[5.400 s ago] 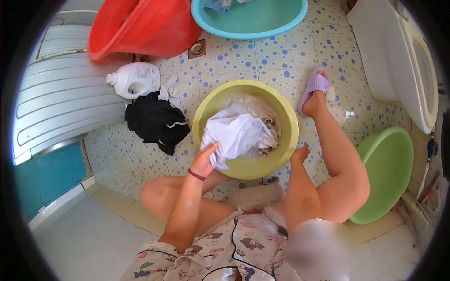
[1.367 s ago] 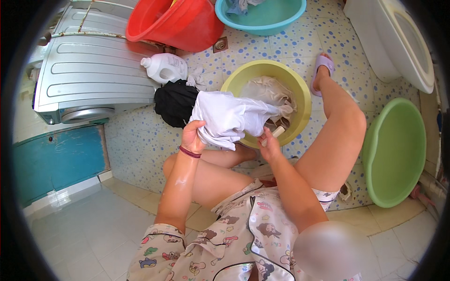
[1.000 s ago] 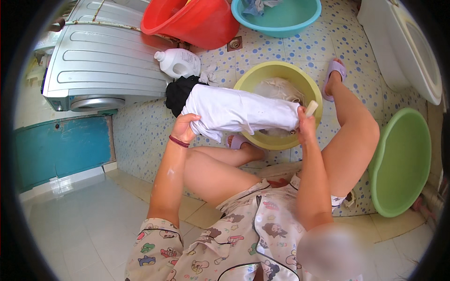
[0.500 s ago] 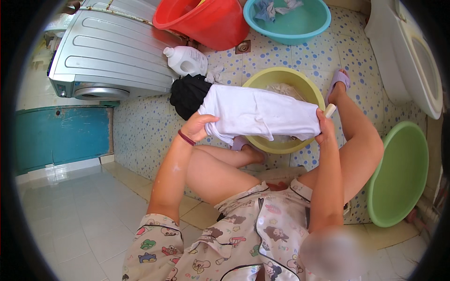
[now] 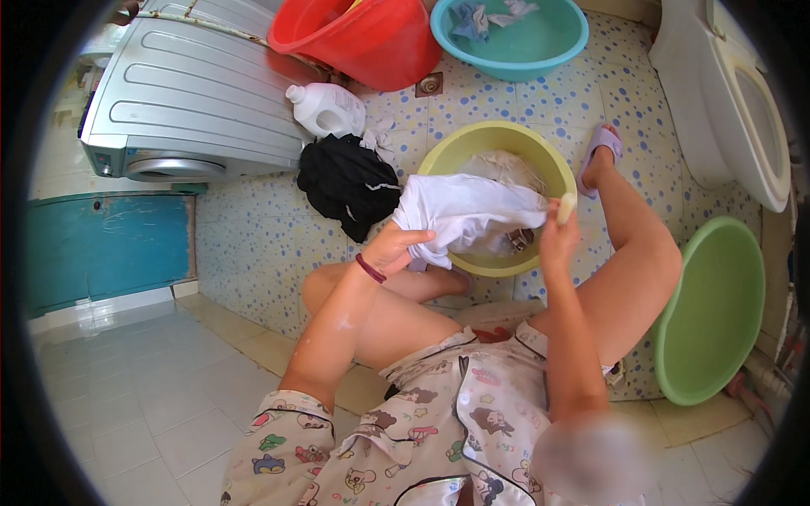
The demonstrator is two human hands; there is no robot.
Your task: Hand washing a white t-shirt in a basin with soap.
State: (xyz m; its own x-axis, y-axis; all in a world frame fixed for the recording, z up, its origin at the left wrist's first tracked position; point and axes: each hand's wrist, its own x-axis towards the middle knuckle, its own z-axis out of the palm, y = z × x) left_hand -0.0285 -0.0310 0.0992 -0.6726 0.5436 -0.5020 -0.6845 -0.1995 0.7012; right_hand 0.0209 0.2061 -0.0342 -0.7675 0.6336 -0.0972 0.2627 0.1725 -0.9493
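Note:
A white garment (image 5: 468, 207) is stretched, slack and creased, between my two hands over the yellow basin (image 5: 451, 150). My left hand (image 5: 396, 248) grips its left end, thumb on top. At the other end my right hand (image 5: 557, 244) has its fingers closed on the cloth, and a pale, cream-coloured bar (image 5: 567, 208) that looks like soap sticks up from the same grip. Inside the basin lie whitish wet fabric (image 5: 509, 167) and a dark patterned piece (image 5: 520, 240), partly covered by the garment. Black clothing (image 5: 337, 185) lies on the floor left of the basin.
A silver washing machine (image 5: 202, 84) and a white jug-like bottle (image 5: 329, 110) stand at the left. Behind are a red tub (image 5: 371, 51) and a turquoise basin (image 5: 515, 55) holding cloths. On the right are a white toilet (image 5: 700, 110) and a green basin (image 5: 713, 312).
My hands have come closer together, the left moving right and slightly nearer me. The white garment, stretched flat before, now sags in folds and uncovers more of the black clothing and basin.

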